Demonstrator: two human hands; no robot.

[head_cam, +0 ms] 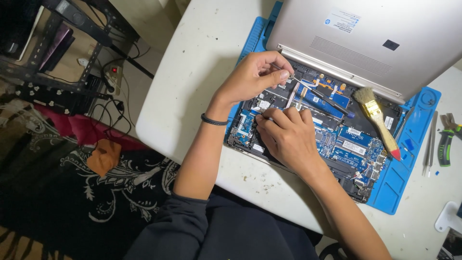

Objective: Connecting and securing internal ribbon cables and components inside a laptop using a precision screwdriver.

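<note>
Hands meet over an opened laptop (337, 139) that lies on a blue mat (409, 168) on the white counter (192, 72), its base cover (375, 38) propped behind so the boards stay exposed. Left hand (250, 77) arches in from the left, wrist bent, pinching a thin dark tool (317, 94) whose tip rests among the parts. Right hand (286, 135) lies knuckles up, fingers curled and pressing near a ribbon cable; whether it grips anything I cannot tell. Paintbrush (378, 120) rests across the laptop's right side.
</note>
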